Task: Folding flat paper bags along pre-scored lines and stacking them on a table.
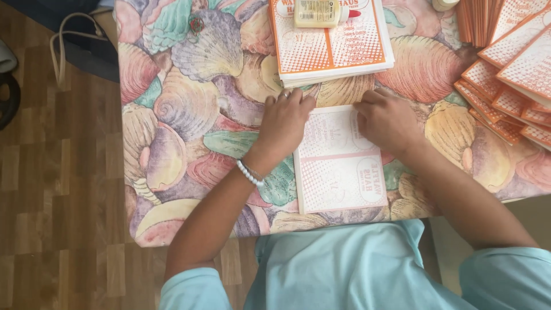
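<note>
A folded sheet of pale pink printed paper lies on the shell-patterned tablecloth just in front of me. My left hand presses flat on the sheet's upper left corner, a white bead bracelet on its wrist. On the sheet's upper right edge rests my right hand, fingers curled down onto the paper. Just beyond both hands lies a stack of orange and white printed sheets with a pale yellow glue bottle lying on top.
Several folded orange and white paper pieces are piled and fanned out at the table's right. The table's left edge drops to a wooden floor, where a dark bag with a pale strap lies.
</note>
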